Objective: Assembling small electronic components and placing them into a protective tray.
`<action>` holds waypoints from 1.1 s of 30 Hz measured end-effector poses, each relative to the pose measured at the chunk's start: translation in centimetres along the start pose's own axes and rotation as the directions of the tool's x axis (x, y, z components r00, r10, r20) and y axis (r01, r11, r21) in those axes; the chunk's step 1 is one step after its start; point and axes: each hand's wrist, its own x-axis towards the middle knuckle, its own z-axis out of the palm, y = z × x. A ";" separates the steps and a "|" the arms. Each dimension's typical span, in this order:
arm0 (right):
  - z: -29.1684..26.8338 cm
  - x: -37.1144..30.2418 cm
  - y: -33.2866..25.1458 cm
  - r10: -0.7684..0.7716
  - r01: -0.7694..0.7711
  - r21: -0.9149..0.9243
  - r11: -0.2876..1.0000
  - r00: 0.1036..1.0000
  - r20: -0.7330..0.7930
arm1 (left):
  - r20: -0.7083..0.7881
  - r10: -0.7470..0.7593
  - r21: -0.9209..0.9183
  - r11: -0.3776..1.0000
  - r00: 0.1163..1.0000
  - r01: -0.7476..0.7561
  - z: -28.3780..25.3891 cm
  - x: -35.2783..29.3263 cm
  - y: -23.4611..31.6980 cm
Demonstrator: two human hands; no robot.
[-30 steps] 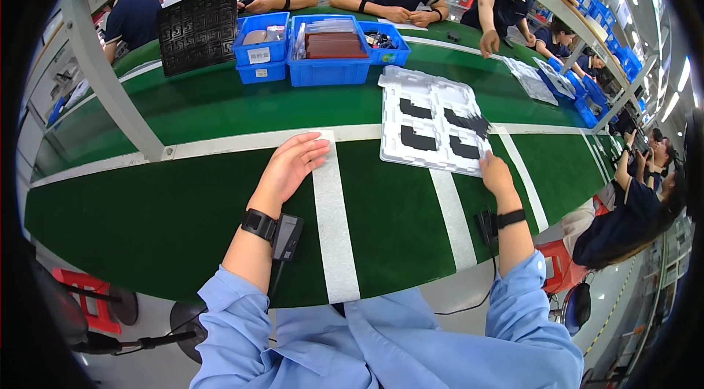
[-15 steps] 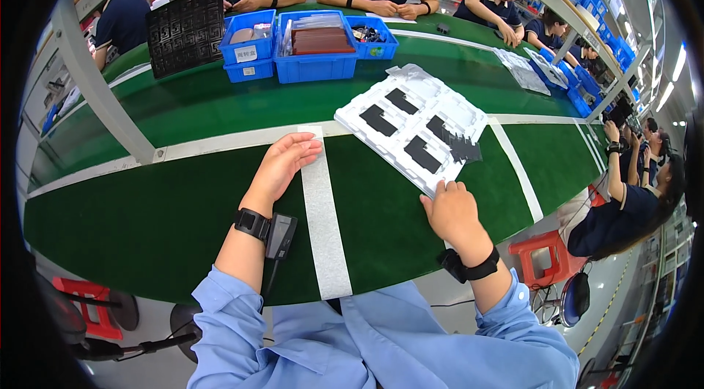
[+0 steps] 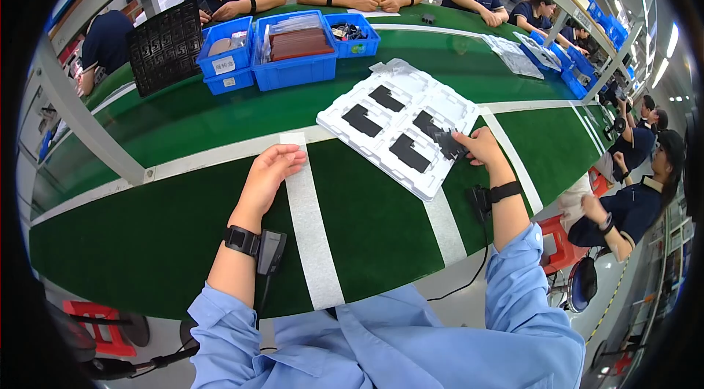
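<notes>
A white plastic tray (image 3: pixel 418 180) lies at an angle on the green table, with several flat black pieces, such as one black piece (image 3: pixel 362 120), set in its recesses. Over the tray's right corner is a dark, thin piece with jagged edges (image 3: pixel 444 144). My right hand (image 3: pixel 482 148) pinches this piece at its right edge between thumb and fingers. My left hand (image 3: pixel 275 171) hovers by a white strip (image 3: pixel 312 231) on the table, fingers loosely stretched and nothing in them. Both wrists wear black bands with small dark boxes.
Beyond the tray stand blue bins (image 3: pixel 295 72) holding brown sheets and small parts, beside an upright black moulded tray (image 3: pixel 166 46). A grey frame post (image 3: pixel 88 110) rises at the left. Co-workers sit across the table and at right; more white trays (image 3: pixel 513 57) lie at far right.
My right hand has moved from the tray's near edge up and right to the jagged dark piece and closed on it. The left hand stays beside the white strip. The whole view has shifted slightly.
</notes>
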 end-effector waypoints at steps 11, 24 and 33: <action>1.0 0.1 -0.1 0.021 -0.014 0.133 0.991 0.998 -0.054 | -0.060 -0.065 0.016 0.998 0.996 0.066 0.4 1.1 0.5; 0.0 -0.7 0.0 0.044 -0.078 0.318 0.945 0.992 0.115 | -0.237 0.111 0.648 0.759 0.965 0.072 4.9 9.6 -0.2; -2.0 -2.9 1.3 -0.060 -0.181 0.742 0.645 0.956 0.286 | 0.158 0.076 0.898 0.404 0.985 -0.175 5.4 9.0 -0.9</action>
